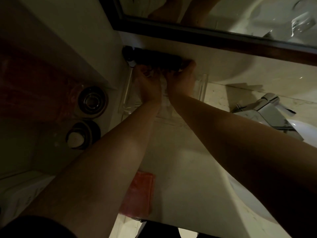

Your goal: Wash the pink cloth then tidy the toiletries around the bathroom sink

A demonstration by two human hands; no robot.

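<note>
both hands, left hand point(148, 83) and right hand point(180, 79), on dark object point(157, 61); grasp unclear, fingers in shadow.

Scene is showing dim and underexposed, with a yellowish cast. The left side and bottom corners are falling into near-black shadow. Light is reaching mainly the counter point(180, 152) and basin rim at right. Glare is glinting off the chrome tap point(267, 114). Wide-angle distortion is bending the mirror frame point(205, 34). Detail is reading soft throughout.
</note>
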